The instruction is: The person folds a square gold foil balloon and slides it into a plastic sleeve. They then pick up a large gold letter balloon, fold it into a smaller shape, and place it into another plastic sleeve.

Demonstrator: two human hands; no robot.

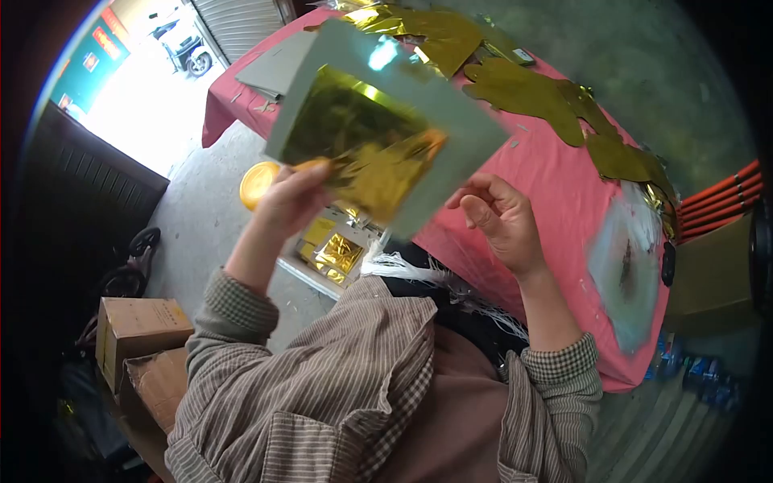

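A pale grey board (463,121) with a shiny gold foil panel (354,121) on its face is held up in front of me, tilted. Gripping its lower left edge is my left hand (291,197), thumb on the front by the foil. My right hand (503,221) is raised beside the board's lower right edge, its fingers loosely curled and apart with nothing between them. Below the board, a tray (310,278) contains gold foil pieces (340,253).
A pink-covered table (547,201) carries olive-gold cut sheets (523,92), crumpled gold foil (447,40), grey boards (274,68) and a clear plastic bag (628,274). Cardboard boxes (145,322) stand at lower left. A round yellow object (258,185) is behind my left wrist.
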